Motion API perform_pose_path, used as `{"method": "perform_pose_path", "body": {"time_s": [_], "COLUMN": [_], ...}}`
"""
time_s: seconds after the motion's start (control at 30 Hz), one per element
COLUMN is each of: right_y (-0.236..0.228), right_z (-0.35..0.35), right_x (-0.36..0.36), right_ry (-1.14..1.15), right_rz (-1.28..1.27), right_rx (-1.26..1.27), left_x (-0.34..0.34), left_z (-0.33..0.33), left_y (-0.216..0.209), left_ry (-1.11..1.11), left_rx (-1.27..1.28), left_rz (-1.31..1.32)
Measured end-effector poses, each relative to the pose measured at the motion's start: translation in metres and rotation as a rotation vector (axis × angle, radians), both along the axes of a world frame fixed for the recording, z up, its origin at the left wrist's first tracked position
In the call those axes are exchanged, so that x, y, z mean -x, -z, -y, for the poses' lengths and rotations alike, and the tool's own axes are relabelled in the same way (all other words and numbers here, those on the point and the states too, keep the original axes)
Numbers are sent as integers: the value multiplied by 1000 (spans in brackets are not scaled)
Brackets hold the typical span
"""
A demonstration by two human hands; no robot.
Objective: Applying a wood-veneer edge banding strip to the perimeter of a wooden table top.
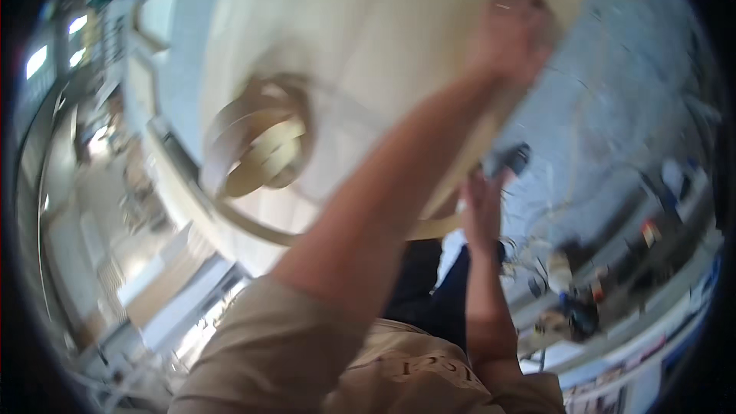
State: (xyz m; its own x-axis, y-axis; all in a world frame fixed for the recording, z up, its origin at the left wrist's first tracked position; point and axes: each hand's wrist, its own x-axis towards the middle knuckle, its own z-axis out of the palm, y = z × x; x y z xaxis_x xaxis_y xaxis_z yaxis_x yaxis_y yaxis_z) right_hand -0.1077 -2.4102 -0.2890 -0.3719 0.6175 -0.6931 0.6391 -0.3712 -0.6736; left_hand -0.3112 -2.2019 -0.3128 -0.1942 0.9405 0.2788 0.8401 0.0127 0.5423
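Note:
A large pale wooden panel point(368, 54) with a curved near edge fills the middle of the view. My left arm reaches across it, and my left hand point(517, 34) rests at its far right edge, fingers smeared by motion. Lower down, beside the panel's right edge, my right hand point(481, 203) is closed around a dark grey and black object point(510, 159); its kind is too blurred to make out. On the panel's left part stands a round, brownish thing with cream-coloured flat pieces point(268, 152) on it, also blurred.
Bluish floor point(598, 100) with scattered debris and a thin cord or hose lies to the right. Shelves with assorted items point(583, 314) stand at the lower right. Boards point(165, 291) are stacked at the lower left, and more workshop clutter runs along the left side.

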Motion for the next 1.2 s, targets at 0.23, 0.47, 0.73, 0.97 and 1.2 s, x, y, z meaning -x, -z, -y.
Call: {"method": "perform_pose_path", "body": {"time_s": [0.23,0.47,0.73,0.97,1.2], "right_y": [32,9,16,33,24], "right_z": [60,86,91,110,125], "right_x": [-48,-31,-41,-35,-46], "right_ry": [242,554,683,648,692], "right_rz": [-351,-462,-629,-715,-712], "right_rx": [370,614,588,589,520], "left_x": [7,200,287,365,189], "left_z": [60,291,387,757,1019], "left_y": [-37,-196,-208,-420,-424], "left_ry": [-58,-258,-524,-1176,-1332], "left_rx": [119,812,918,453,-211], "left_rz": [120,-790,-595,-125,911]}}
